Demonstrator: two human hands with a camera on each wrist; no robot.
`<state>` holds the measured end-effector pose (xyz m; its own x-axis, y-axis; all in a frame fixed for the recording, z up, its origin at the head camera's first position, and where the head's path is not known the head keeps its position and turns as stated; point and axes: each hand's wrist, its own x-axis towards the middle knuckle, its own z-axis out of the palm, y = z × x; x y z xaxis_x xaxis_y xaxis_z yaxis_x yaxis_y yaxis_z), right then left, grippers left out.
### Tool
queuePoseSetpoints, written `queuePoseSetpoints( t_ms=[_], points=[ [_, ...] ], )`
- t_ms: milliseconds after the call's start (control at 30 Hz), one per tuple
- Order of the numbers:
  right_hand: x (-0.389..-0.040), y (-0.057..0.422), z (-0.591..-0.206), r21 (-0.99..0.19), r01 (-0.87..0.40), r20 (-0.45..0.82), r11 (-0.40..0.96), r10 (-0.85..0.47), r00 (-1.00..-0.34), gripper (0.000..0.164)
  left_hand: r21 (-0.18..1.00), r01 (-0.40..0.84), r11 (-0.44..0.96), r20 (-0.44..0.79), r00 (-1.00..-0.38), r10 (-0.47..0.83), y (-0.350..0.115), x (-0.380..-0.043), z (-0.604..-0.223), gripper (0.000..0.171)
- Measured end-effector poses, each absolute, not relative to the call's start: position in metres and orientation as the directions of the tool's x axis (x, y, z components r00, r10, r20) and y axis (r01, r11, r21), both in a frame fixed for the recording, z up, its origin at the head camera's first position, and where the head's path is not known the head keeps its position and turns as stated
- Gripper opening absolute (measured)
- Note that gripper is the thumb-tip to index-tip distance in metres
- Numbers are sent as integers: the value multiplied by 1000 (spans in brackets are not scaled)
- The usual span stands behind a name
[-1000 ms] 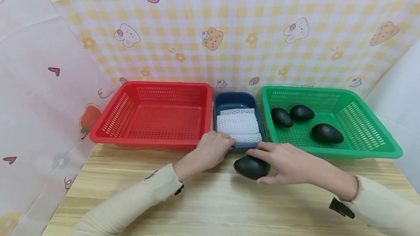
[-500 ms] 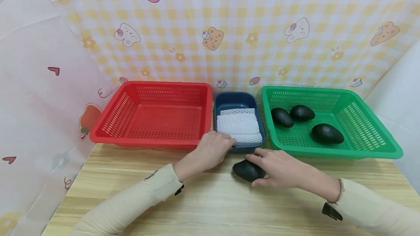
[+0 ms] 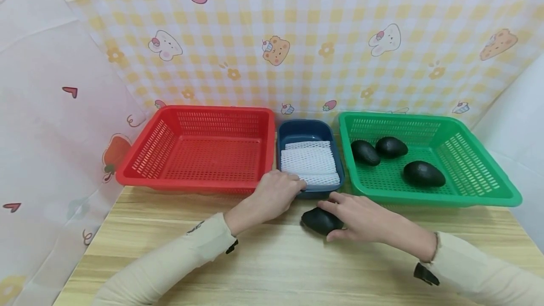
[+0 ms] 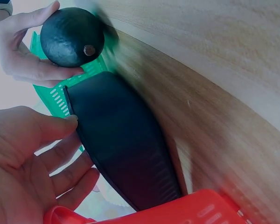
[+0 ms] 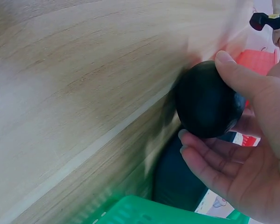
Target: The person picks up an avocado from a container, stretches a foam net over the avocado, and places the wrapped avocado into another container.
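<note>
Head view, clock directions centred on the held fruit. A dark green-black, egg-shaped avocado (image 3: 318, 221) sits just beside the near side of a dark blue, round-cornered plastic tray (image 3: 303, 129) at 12 o'clock; whether it touches the pale wood-grain table (image 3: 272, 268) cannot be told. The right hand (image 3: 365, 218), at 3 o'clock, clamps it between thumb and fingers, covering its 3 o'clock end; the left wrist view exposes a brown stem scar (image 4: 89, 50). The left hand (image 3: 276, 195), at 10 o'clock, pinches the tray's rim; its fingertips are hidden from above. It covers a corner of the white foam-net stack (image 3: 309, 157), whose layers are hard to count. A red slotted plastic basket (image 3: 218, 148) lies at 10 o'clock; at 2 o'clock, a green slotted plastic basket (image 3: 425, 197) holds three dark avocados (image 3: 423, 174). The frame cuts off both cream sleeves (image 3: 170, 254).
</note>
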<state>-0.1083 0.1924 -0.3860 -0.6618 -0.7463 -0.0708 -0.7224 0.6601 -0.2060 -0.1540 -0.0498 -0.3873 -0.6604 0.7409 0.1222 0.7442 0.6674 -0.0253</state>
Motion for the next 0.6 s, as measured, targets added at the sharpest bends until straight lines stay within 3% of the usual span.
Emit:
queuePoseSetpoints(
  t_ms=[167, 400, 600],
  points=[
    [-109, 193, -387, -226, -720, -67, 656, -748, -661, 69, 45, 753, 657, 119, -657, 745, -51, -156, -385, 25],
    [-110, 194, -387, -245, -716, -64, 654, -747, -661, 70, 338, 705, 624, 124, -690, 713, -54, -161, -375, 28],
    [-110, 194, -387, -262, -704, -81, 660, -742, -666, 70, 335, 700, 630, 154, -701, 697, -49, -166, -368, 33]
  ],
)
